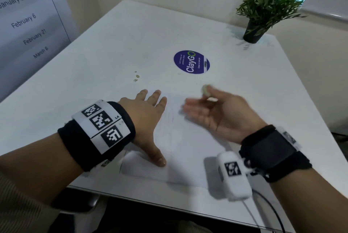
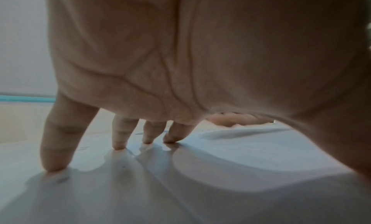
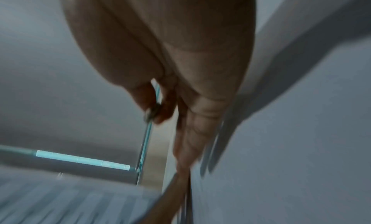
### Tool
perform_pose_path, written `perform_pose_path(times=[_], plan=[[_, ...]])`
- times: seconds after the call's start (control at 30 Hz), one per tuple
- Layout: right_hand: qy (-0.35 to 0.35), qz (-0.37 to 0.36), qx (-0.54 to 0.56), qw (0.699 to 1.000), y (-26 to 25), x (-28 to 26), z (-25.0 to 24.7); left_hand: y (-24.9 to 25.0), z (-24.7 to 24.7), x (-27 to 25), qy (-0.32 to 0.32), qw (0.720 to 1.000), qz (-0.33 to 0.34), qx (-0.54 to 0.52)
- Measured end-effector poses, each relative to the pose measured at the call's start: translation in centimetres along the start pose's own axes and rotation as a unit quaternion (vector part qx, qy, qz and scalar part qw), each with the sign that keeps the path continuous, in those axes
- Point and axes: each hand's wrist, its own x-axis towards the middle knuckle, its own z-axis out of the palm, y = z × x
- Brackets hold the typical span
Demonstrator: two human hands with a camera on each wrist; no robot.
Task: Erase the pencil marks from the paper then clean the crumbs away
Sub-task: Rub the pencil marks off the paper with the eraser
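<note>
- Paper (image 1: 188,142) lies flat on the white desk (image 1: 94,67), low and centre in the head view, with faint pencil marks (image 1: 170,118) near its upper middle.
- Your left hand (image 1: 148,120) presses down on the paper's left part, fingers straight and spread; the left wrist view shows the fingertips (image 2: 54,167) touching the surface.
- Your right hand (image 1: 216,112) is blurred above the paper's upper right, tilted on edge with its palm facing left.
- Its thumb and forefinger pinch a small pale eraser (image 1: 205,90); the other fingers stretch out straight toward the left hand.
- Whether those fingers touch the sheet you cannot tell from the blur.
- A round purple sticker (image 1: 191,62) sits on the desk above the hands.
- A few small specks (image 1: 137,77) lie on the desk to the sticker's left.
- A potted plant (image 1: 263,9) stands at the upper right.
</note>
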Motion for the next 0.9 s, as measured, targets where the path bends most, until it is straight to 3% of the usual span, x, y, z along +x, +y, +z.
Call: perform_pose_path(times=[0.07,0.13,0.2,0.27,0.33,0.4,0.47,0.53,0.7,0.9], plan=[[-0.075,0.094,-0.12,0.985,1.5,0.0,0.9,-0.1,0.1,0.0,0.005,1.0,0.0,0.003],[-0.058,0.108,-0.115,0.986,0.9,1.1,0.9,-0.2,0.1,-0.1,0.003,1.0,0.0,0.004],[0.04,0.019,-0.023,0.999,-1.1,2.7,0.3,-0.3,0.1,-0.1,0.003,1.0,0.001,0.004],[0.112,-0.09,0.021,0.989,-2.7,3.3,0.2,-0.3,0.0,-0.1,0.0,1.0,0.0,0.007],[0.075,-0.095,0.017,0.992,-2.7,2.4,0.8,-0.5,-0.3,-0.1,-0.008,1.0,0.002,0.009],[-0.011,-0.006,-0.065,0.998,-1.7,1.0,2.0,-1.1,-1.1,-0.1,-0.011,1.0,0.015,0.011],[-0.069,0.06,-0.234,0.968,-0.4,0.3,2.6,-1.9,-1.9,0.1,0.004,0.999,0.032,0.01],[-0.073,0.076,-0.343,0.933,0.0,0.3,3.0,-2.5,-2.2,0.3,0.034,0.998,0.044,0.003],[0.022,0.054,-0.462,0.885,-2.7,1.7,2.7,-2.0,-1.4,0.7,0.076,0.996,0.032,-0.024],[-0.006,0.051,-0.61,0.791,-2.1,2.3,5.0,-1.1,-0.9,1.1,0.091,0.996,0.018,0.002]])
